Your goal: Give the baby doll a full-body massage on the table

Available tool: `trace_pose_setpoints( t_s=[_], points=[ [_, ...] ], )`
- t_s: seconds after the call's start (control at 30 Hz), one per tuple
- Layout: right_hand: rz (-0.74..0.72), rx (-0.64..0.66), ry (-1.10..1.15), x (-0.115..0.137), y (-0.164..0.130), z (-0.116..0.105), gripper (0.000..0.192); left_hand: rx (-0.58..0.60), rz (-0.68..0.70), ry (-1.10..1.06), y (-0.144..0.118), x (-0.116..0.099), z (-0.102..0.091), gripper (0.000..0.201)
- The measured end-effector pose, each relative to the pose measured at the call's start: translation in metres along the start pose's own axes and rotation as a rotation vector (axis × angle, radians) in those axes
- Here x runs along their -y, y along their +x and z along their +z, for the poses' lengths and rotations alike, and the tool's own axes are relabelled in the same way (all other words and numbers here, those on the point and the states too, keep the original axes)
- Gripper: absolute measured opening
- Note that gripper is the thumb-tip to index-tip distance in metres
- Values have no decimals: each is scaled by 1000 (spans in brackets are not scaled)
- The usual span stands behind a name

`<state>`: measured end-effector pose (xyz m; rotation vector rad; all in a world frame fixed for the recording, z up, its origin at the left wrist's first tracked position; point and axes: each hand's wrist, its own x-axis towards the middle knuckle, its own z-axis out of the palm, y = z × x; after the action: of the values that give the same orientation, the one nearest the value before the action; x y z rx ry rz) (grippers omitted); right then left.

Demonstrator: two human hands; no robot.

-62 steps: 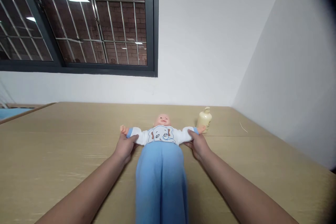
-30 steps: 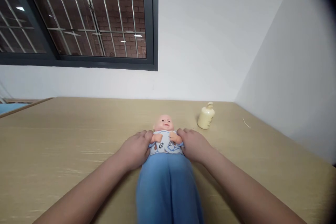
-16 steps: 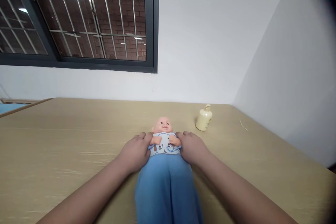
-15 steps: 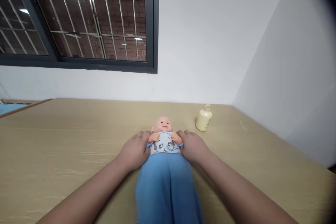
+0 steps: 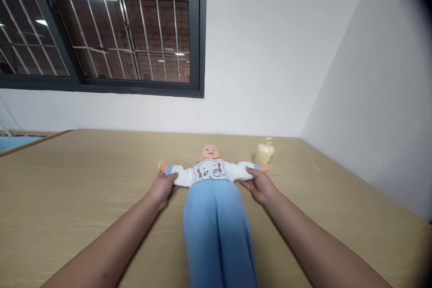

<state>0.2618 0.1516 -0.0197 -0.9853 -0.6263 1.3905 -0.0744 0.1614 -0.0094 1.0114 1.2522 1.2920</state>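
A baby doll lies on its back on the wooden table, head away from me. It wears a white elephant-print top and long blue trousers. Its arms are stretched straight out to both sides. My left hand grips the doll's arm on the left, near the blue cuff. My right hand grips the other arm, close to the wrist.
A cream pump bottle stands just behind the doll's hand on the right. White walls meet at the far right corner. A barred dark window is above the table's far left. A thin pale strand lies near the right wall.
The doll's arms were folded in over its chest under my hands. I have now pulled both arms outward, so they lie spread flat again.
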Motion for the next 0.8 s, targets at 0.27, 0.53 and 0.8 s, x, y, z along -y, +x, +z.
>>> trace_pose_setpoints(
  t_s=[0.27,0.53,0.8],
  points=[
    [-234,-43,-331,-9,4,1,30,0,3,5,-1,-2,2,26],
    [-571,57,-1265,8,-29,21,10,127,421,888,-24,-18,8,33],
    [-716,221,-2015,17,-63,55,20,314,645,1379,-55,-32,27,17]
  ],
)
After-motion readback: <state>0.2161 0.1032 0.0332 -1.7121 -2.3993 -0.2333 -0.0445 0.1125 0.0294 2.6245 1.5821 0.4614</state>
